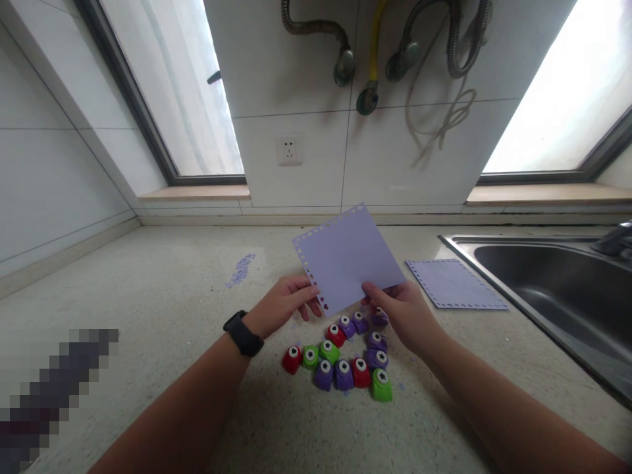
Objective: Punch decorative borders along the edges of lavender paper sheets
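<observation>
a pale counter (162, 289) surrounds a steel sink (553, 283). left of the sink, just beside its rim, lies lilac paper (457, 283) with punched edges. farther left of the sink, a lilac sheet (350, 257) is raised: the right hand (399, 309) pinches its near edge, the left hand (289, 299) its left edge. also left of the sink are craft punches (330, 353), then, farthest left, paper scraps (241, 270).

place: kitchen | steel sink (548, 283) | tap (615, 239) | speckled countertop (162, 283) | tiled wall (301, 89) | yellow hose (376, 39)

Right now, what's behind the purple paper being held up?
Around the purple paper, the counter and white wall show. Anything directly behind it is covered, so I can't tell.
</observation>
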The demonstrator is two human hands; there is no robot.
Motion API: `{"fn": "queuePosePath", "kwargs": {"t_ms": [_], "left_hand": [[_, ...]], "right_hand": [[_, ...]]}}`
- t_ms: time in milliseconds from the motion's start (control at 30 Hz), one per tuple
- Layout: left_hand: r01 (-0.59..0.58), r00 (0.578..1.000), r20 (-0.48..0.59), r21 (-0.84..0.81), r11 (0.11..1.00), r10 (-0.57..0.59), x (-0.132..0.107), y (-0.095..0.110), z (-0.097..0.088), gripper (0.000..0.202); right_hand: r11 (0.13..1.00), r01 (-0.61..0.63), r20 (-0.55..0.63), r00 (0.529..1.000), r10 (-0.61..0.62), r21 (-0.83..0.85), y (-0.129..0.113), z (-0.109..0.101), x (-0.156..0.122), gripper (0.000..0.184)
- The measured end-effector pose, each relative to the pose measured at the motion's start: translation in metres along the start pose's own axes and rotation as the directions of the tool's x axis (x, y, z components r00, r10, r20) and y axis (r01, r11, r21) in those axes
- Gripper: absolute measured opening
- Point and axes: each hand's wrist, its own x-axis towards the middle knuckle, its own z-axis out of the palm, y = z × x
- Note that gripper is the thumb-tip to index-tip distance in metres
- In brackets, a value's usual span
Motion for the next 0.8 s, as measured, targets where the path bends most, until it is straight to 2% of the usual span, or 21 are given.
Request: {"fn": "queuePosePath", "kwargs": {"t_ms": [200, 400, 600, 700, 800], "left_hand": [[0.049, 0.996, 0.068, 0.097, 0.994, -0.055, 0.001, -0.004, 0.006, 0.03], [0.082, 0.997, -0.013, 0.128, 0.988, -0.081, 0.004, -0.008, 0.003, 0.036], [0.067, 0.998, -0.007, 0.161, 0.985, -0.067, 0.001, -0.007, 0.006, 0.036], [0.072, 0.997, -0.04, 0.163, 0.984, -0.066, -0.001, -0.003, 0.007, 0.03], [0.035, 0.998, -0.053, 0.09, 0.995, -0.03, -0.001, 0.001, 0.008, 0.022]], "right_hand": [[0.999, 0.037, 0.068, 0.997, -0.035, -0.017, -0.01, 0.005, -0.005, 0.032], [0.979, 0.176, 0.121, 0.979, -0.163, -0.107, -0.002, -0.003, 0.001, 0.026], [0.977, 0.159, 0.129, 0.982, -0.141, -0.142, -0.001, -0.004, 0.002, 0.021], [0.957, 0.154, 0.106, 0.986, -0.131, -0.246, -0.007, -0.009, 0.002, 0.023], [0.885, 0.143, 0.057, 0.99, -0.131, -0.443, -0.018, -0.019, 0.0, 0.026]]}}
